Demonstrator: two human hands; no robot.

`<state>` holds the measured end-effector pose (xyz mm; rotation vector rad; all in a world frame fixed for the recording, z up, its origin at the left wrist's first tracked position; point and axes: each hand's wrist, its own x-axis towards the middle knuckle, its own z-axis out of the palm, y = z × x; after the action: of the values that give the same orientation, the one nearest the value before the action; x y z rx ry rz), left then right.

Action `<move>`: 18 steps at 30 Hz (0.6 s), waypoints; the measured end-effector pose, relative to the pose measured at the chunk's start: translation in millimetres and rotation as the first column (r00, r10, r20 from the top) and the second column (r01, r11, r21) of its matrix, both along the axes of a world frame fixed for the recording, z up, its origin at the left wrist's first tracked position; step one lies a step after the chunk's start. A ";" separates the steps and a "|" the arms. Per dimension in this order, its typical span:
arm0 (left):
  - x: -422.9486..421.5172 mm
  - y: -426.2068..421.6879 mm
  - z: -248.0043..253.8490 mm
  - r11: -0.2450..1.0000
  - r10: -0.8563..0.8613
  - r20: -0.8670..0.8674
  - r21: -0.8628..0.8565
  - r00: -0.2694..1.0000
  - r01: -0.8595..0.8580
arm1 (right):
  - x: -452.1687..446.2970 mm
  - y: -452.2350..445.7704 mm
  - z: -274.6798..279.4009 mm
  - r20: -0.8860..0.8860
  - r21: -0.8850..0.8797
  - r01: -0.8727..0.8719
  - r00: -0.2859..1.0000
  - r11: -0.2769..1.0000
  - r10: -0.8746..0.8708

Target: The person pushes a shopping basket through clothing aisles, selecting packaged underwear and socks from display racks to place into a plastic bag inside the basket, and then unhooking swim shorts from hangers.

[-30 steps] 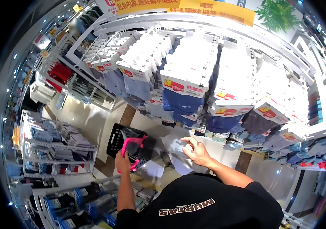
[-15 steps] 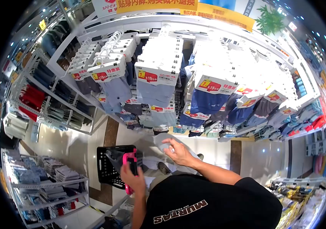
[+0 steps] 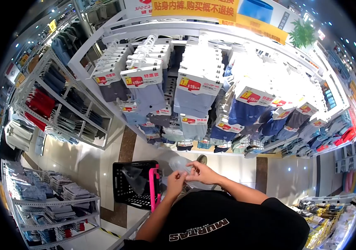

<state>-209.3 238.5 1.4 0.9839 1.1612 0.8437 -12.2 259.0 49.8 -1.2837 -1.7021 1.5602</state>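
Note:
My left hand and my right hand meet in front of my body, fingertips pinched on a clear plastic bag. The thin bag spreads out just beyond the fingers, above the floor. To the left of my hands is a black shopping basket with a pink handle, which neither hand holds. Some dark, sheer plastic lies inside the basket.
A white rack of hanging packaged underwear with price tags spans the front. Shelves of folded clothes stand at lower left, a rack with red garments beyond them. Yellow packages fill a shelf at lower right.
My left hand has let go of the basket's pink handle and moved right to join my right hand at the plastic bag. The basket now stands free on the left.

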 end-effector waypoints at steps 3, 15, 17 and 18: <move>-4.5 5.8 1.8 0.959 0.283 0.152 -0.078 0.947 -0.274 | -9.3 0.1 -2.5 0.288 0.172 -0.170 0.951 0.970 0.116; -41.4 -29.9 -26.1 0.964 0.202 -0.693 0.264 0.692 -0.017 | 17.1 35.4 -23.2 0.488 0.401 0.156 0.798 0.903 -0.354; -39.9 -30.2 -14.3 0.978 0.151 -0.768 0.207 0.623 0.018 | 14.6 32.4 -21.2 0.492 0.385 0.142 0.804 0.912 -0.333; -38.2 -28.2 -9.6 0.983 0.125 -0.801 0.179 0.586 0.034 | 12.4 29.2 -23.6 0.475 0.377 0.138 0.820 0.916 -0.319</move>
<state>-247.5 210.2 -8.3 1.5855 1.9278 0.5156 0.3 288.2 26.2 -1.7650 -1.9247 0.7664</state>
